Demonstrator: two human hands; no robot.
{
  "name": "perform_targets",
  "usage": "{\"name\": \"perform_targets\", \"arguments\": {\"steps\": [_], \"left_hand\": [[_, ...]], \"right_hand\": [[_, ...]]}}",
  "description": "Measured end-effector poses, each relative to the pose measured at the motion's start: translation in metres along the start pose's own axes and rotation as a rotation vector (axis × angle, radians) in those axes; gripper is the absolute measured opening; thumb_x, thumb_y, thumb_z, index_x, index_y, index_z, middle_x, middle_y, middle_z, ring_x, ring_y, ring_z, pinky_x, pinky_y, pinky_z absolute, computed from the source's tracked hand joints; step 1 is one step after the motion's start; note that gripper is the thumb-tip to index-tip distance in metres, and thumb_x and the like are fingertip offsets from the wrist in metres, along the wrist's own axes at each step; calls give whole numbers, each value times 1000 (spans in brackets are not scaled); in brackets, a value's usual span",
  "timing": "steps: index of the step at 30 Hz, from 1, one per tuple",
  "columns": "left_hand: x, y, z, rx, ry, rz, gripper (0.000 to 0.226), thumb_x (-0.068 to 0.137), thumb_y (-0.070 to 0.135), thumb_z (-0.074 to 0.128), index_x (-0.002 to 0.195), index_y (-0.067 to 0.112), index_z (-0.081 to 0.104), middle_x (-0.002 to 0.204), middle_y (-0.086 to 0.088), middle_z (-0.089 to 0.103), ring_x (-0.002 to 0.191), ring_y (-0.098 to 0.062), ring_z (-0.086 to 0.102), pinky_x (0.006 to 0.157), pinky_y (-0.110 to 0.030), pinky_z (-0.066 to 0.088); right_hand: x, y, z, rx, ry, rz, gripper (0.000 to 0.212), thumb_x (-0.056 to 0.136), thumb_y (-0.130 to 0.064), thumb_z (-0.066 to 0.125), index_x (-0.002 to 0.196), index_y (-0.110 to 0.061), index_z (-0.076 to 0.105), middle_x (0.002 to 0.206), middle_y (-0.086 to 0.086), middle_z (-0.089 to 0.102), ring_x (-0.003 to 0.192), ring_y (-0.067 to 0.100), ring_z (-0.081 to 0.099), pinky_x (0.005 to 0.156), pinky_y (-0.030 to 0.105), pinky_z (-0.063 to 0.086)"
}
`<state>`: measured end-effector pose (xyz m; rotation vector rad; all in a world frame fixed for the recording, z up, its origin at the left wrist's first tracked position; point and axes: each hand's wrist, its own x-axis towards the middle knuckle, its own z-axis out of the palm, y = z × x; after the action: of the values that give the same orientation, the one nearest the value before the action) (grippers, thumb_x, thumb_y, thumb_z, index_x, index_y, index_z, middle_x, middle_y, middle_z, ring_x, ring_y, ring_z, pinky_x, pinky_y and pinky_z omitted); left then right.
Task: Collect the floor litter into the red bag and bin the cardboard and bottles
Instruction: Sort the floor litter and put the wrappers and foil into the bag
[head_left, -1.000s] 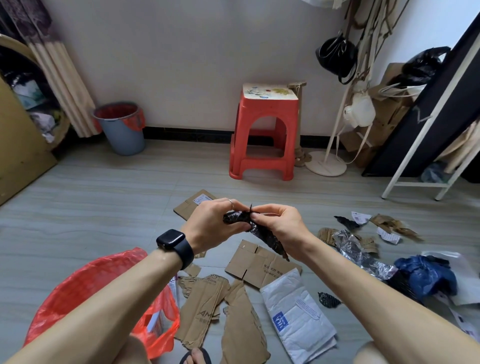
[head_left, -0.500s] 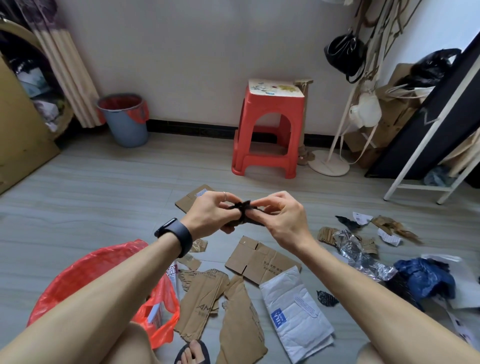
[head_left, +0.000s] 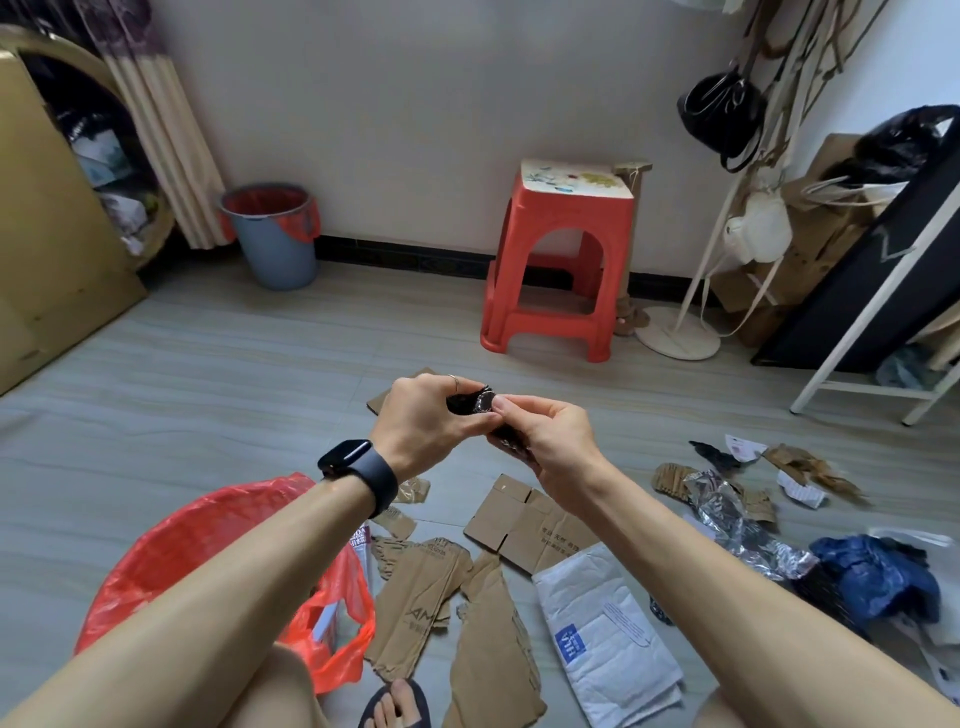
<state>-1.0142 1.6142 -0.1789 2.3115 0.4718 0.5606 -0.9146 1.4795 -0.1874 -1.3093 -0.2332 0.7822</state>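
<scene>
Grey floor (head_left: 208, 389), crumpled black wrapper (head_left: 470, 404) pinched between left grip (head_left: 421, 421) and right grip (head_left: 550, 441), above cardboard (head_left: 524, 525).

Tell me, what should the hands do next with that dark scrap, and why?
Probably lower the dark scrap toward the person's left and drop it into the red bag. The left hand and the right hand both pinch it, crumpled, in the air, and the bag lies open just below the left forearm, so it looks ready to go in.

glossy red plastic bag (head_left: 171, 551), matt cardboard (head_left: 524, 525)
</scene>
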Motion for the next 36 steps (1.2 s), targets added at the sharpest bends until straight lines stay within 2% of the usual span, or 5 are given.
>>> {"name": "perform_targets", "arguments": {"steps": [6,15,20,25,36], "left_hand": [[-1,-41,-25,86,-79,-74,17,84,25,75,100,25,79,66,7,71,51,-1,62,57,-21,54],[-93,-204,-83,465,91,-430,22,87,32,69,109,29,76,100,-3,76,96,-25,71,75,-34,56],[-151,-263,-44,684,79,-377,34,87,31,70,119,38,66,116,14,67,93,-20,65,62,-33,57],[-178,-288,21,598,-382,-785,75,88,74,22,155,43,11,166,4,3,151,-26,9,120,-52,11],[-190,-302,35,614,-635,-846,93,78,83,29,155,43,-3,165,4,-17,149,-36,-16,113,-70,1]], "right_hand": [[4,15,16,-147,-224,72,28,94,10,55,113,-3,71,109,12,74,93,21,73,82,25,59],[21,96,83,-1319,-551,-279,44,96,-30,57,138,-19,55,137,0,61,125,18,57,106,34,46],[28,183,112,-1347,-643,-251,75,93,-46,53,156,-24,20,155,4,37,140,24,37,116,39,33],[19,241,112,-1328,-610,-284,96,94,-45,45,152,-28,-29,163,-4,-23,154,20,13,120,38,29],[8,245,114,-1282,-524,-202,89,98,-40,42,153,-30,-27,158,-15,-37,125,21,53,94,37,51]]}}
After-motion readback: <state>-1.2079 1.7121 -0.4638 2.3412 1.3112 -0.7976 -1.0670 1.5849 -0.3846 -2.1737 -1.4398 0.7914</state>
